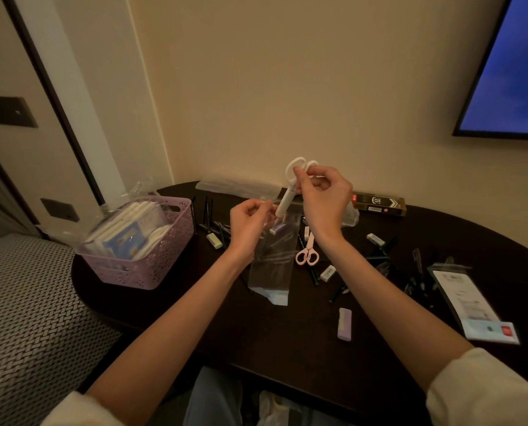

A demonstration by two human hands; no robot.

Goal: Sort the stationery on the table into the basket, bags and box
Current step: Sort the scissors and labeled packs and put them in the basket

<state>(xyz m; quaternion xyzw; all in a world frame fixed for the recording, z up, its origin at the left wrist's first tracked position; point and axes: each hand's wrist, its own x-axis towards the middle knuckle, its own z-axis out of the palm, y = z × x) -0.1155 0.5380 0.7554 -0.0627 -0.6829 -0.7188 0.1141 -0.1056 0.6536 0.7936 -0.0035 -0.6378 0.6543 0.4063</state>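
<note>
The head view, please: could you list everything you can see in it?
Basket: one, lilac, left on the table, holds white and blue packets.
White scissors: one, capped, held above the table.
Clear bag: one, hanging from the left hand.
Pink scissors: one, table centre.
Erasers: several, pastel or white, scattered.
Pens: many, dark, scattered.
Box: one, black and gold, by the wall.
Flat packet: one, right.
Screen: one, blue, on the wall.
Table: one, dark.
Left hand: pinches the bag.
Right hand: holds the white scissors.
</note>
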